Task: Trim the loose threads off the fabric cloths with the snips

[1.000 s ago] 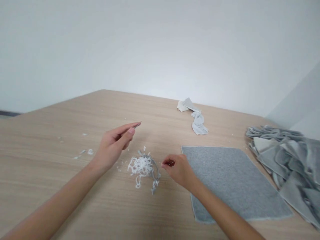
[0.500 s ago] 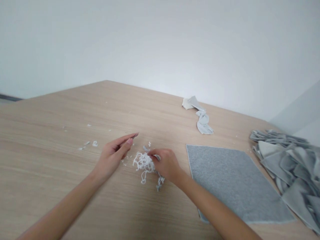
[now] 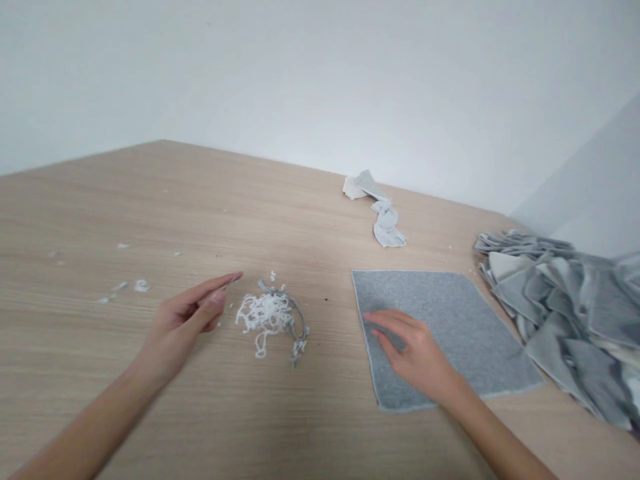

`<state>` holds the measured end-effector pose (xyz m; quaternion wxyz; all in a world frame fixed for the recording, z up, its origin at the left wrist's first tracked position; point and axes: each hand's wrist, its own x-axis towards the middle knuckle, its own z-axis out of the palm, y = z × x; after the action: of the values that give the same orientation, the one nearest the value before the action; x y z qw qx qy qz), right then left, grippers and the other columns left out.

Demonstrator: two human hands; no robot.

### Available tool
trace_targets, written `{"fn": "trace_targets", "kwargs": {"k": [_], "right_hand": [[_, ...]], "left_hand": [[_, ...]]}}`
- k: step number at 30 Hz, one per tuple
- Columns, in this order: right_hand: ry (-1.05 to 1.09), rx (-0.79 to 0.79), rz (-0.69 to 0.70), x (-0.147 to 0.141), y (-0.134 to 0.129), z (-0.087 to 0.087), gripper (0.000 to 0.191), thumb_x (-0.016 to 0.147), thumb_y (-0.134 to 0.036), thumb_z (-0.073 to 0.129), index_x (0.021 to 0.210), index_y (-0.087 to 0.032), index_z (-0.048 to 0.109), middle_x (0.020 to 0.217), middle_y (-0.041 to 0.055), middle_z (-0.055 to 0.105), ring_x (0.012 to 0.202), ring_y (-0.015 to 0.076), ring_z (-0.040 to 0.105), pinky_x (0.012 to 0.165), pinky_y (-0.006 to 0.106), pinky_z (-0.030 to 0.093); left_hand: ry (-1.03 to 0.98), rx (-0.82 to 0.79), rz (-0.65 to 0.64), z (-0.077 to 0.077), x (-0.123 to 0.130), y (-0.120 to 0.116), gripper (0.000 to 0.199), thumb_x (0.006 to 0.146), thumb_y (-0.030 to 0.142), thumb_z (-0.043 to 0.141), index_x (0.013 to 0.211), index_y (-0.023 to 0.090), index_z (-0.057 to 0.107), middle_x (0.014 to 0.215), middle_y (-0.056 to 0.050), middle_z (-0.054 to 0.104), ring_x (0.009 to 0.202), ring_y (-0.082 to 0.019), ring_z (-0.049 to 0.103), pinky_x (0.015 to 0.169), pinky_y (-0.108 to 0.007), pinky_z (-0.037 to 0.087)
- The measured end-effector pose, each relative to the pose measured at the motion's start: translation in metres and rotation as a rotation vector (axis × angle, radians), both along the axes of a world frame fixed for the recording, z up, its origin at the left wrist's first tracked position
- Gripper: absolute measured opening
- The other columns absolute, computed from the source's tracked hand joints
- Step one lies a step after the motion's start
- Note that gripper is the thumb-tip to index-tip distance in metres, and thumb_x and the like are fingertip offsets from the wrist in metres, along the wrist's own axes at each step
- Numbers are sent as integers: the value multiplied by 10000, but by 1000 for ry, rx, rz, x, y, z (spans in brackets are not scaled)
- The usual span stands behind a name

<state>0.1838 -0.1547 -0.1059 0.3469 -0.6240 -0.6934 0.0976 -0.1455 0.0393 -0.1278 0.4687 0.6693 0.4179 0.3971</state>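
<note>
I have the right hand (image 3: pixel 415 352) over the flat grey cloth (image 3: pixel 430 292), much nearer it than the left hand (image 3: pixel 184 324); the cloth's pale-stitched left edge runs far to near by the right fingertips. Thumb and forefinger there stand apart; I can't tell whether they touch the heathered fabric. On the left, I see thumb and fingers pinching a thin item (image 3: pixel 231 281). Curly white thread (image 3: pixel 266 313) lies tangled between the hands; soft, rumpled cloths (image 3: pixel 560 300) heap at right.
</note>
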Motion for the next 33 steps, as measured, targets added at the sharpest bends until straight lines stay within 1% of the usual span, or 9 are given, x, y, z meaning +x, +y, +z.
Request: {"fn": "trace_targets", "kwargs": {"k": [3,7,10,12,15,19,25,28,33], "right_hand": [[-15,-161,-94,23,-55,-6,298,893,-227,650,1181,-270,712,1140,82,743,1060,251,697,946,453,564],[-106,-255,-82,13,-96,-24,505,791,-269,771,1282,-283,653,1318,99,647,1204,304,615,1013,500,528],[-181,-154,-109,-6,-97,-42,446,804,-258,757,1240,-254,663,1269,110,644,1183,314,606,984,491,532],[-238,-55,-127,-14,-91,-50,275,860,-185,680,1131,-225,695,1142,107,676,1074,295,641,901,460,554],[-299,37,-144,-18,-87,-52,207,889,-73,560,993,-189,696,947,88,688,872,253,656,752,398,550],[-98,59,-176,-17,-90,-46,211,932,-87,489,975,-188,670,879,72,679,830,210,639,746,334,539],[454,176,-385,-8,-93,-41,212,977,-206,473,832,-197,627,767,33,630,731,150,625,656,240,505],[572,275,-485,-3,-93,-39,213,965,-250,506,814,-205,649,756,33,635,732,163,632,657,252,503],[649,302,-483,0,-95,-36,185,944,-239,532,818,-216,666,761,36,642,732,168,634,661,255,498]], "left_hand": [[63,67,-70,3,5,-10,657,734,480,770,1337,279,607,617,67,313,548,-116,310,507,-220,274],[181,36,-292,7,24,-22,707,727,448,781,1376,278,561,614,89,230,522,-107,245,504,-222,251],[433,153,-457,16,51,-23,612,797,485,718,1360,279,592,581,85,276,495,-108,290,495,-222,253],[624,302,-558,26,76,-19,544,837,481,682,1349,315,606,562,64,435,489,-123,411,498,-224,304],[797,555,-707,37,122,-12,478,938,369,558,1415,364,532,836,-5,732,695,-191,657,628,-252,441],[909,760,-850,33,184,2,534,906,195,517,1412,364,538,1006,-62,769,875,-269,713,726,-317,481],[962,872,-1015,18,236,16,536,792,104,541,1262,318,681,849,-80,754,791,-292,705,702,-336,488],[969,861,-1053,17,246,17,505,774,130,545,1226,296,699,828,-82,760,765,-276,709,692,-331,491],[900,762,-1022,20,261,22,399,769,151,523,1072,284,747,882,-61,778,792,-233,715,740,-309,495]]}}
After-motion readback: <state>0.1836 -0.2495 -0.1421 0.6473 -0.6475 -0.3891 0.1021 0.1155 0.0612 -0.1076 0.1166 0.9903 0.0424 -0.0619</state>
